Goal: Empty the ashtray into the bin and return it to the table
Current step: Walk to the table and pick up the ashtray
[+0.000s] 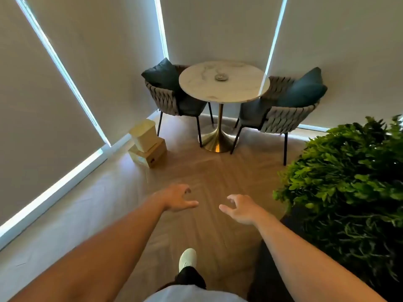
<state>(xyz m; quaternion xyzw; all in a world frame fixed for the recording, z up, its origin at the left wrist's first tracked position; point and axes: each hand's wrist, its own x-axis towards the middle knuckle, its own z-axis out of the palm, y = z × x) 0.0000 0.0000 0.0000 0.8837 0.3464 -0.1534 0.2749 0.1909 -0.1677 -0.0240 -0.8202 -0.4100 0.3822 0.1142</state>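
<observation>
On round marble table (235, 92), small glassy ashtray (221, 77)

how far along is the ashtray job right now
Nothing looks done yet: the ashtray sits on the round table. In hand: nothing; the left hand and right hand are open and empty, well short of the table. Left: lift it, empty it, possibly into the cream container by the wall, and return it.

We see the table (224, 92) ahead with the ashtray (221, 77) on its middle. A chair (174, 99) stands left of the table, another chair (281, 114) right. The bin (144, 135) sits on a box (150, 154) left of the table, nearer us. A plant (349, 182) stands right of it.
</observation>
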